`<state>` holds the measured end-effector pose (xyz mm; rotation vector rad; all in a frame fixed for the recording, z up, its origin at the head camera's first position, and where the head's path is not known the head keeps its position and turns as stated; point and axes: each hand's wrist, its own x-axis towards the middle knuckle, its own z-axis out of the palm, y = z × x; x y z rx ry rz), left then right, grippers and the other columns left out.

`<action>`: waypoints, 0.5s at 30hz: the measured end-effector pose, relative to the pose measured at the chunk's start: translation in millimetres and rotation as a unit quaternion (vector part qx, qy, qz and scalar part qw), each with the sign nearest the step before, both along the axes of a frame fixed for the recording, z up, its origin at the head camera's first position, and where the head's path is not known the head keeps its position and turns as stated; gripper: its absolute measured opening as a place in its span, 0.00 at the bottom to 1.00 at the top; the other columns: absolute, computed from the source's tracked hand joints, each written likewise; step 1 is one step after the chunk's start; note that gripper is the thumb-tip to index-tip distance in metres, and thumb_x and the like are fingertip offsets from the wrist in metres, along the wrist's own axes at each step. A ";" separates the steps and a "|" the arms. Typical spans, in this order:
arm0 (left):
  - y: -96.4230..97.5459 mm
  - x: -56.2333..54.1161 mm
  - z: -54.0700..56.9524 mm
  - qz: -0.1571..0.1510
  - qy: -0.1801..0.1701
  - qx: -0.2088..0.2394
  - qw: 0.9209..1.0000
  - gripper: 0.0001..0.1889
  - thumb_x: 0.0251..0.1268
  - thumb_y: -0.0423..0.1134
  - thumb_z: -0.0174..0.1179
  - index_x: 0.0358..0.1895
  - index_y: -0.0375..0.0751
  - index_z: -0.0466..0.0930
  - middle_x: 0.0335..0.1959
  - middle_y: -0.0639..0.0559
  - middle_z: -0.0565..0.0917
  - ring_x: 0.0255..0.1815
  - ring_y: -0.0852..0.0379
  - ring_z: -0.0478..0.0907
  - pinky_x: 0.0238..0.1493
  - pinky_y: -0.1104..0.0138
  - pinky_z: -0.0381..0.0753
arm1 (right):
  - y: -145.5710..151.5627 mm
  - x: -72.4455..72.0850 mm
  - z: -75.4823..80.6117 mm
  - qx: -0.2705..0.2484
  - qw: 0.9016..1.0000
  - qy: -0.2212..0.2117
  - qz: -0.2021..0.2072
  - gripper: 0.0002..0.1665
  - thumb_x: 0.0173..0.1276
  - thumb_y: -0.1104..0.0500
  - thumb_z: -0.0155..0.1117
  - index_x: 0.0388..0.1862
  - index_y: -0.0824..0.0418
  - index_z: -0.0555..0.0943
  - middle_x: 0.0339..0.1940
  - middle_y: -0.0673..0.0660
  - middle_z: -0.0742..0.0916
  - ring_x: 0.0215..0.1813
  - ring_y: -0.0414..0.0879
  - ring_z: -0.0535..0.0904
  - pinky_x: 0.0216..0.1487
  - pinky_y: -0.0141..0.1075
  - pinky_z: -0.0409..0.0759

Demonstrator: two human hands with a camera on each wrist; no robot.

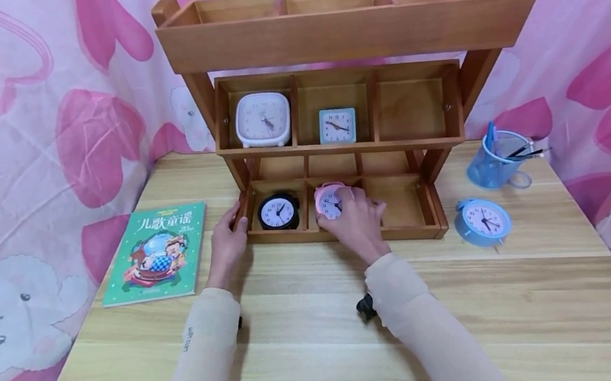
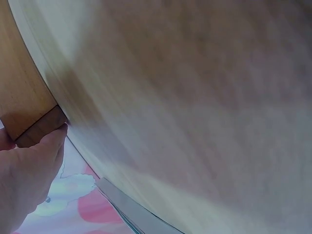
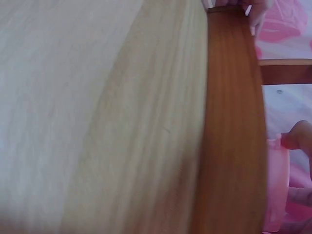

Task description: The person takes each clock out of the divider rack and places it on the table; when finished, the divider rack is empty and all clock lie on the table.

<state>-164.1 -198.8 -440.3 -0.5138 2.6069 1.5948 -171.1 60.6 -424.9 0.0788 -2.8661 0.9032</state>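
Shown gripping the pink clock (image 1: 327,205) by its three o'clock side with the right hand (image 1: 357,225), in the rack's (image 1: 344,36) bottom middle compartment (image 1: 319,235), at three o'clock from the black clock (image 1: 278,213), and pinching the rack's nine o'clock end with the left hand (image 1: 227,243). Best to settle the base evenly before loosening, dial outward.

Plastic pink clock (image 1: 328,205), smooth wooden shelf (image 1: 347,36)

A green book (image 1: 149,258) with colourful cartoon artwork lies flat at the left of the pale wood-grain bench (image 1: 310,328), a blue cup (image 1: 485,169) with pens (image 1: 490,133) leaning in it stands toward the back right, and a pink-and-white heart-printed curtain (image 1: 16,185) hangs behind.
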 end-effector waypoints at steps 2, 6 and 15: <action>-0.8 -0.1 0.1 -0.001 0.002 0.000 1.000 0.26 0.80 0.41 0.45 0.78 0.55 0.59 0.76 0.42 0.62 0.71 0.46 0.64 0.69 0.54 0.67 | 5.1 4.3 7.5 -0.021 1.000 0.014 0.002 0.38 0.58 0.40 0.71 0.62 0.57 0.75 0.58 0.63 0.78 0.57 0.60 0.74 0.62 0.63 0.58; -1.3 -0.3 0.3 -0.003 -0.001 0.004 1.000 0.26 0.80 0.41 0.45 0.78 0.57 0.58 0.76 0.42 0.63 0.70 0.47 0.65 0.67 0.54 0.70 | 23.4 15.5 23.9 -0.070 0.997 0.037 0.000 0.44 0.57 0.39 0.72 0.67 0.59 0.72 0.62 0.63 0.75 0.59 0.59 0.72 0.61 0.59 0.70; -1.5 -0.5 0.2 -0.007 0.001 0.000 1.000 0.26 0.80 0.41 0.45 0.78 0.55 0.59 0.76 0.42 0.63 0.71 0.47 0.64 0.68 0.54 0.69 | 115.6 45.5 36.7 -0.061 0.990 0.113 -0.052 0.41 0.57 0.43 0.74 0.60 0.68 0.75 0.55 0.68 0.79 0.56 0.62 0.72 0.53 0.59 0.73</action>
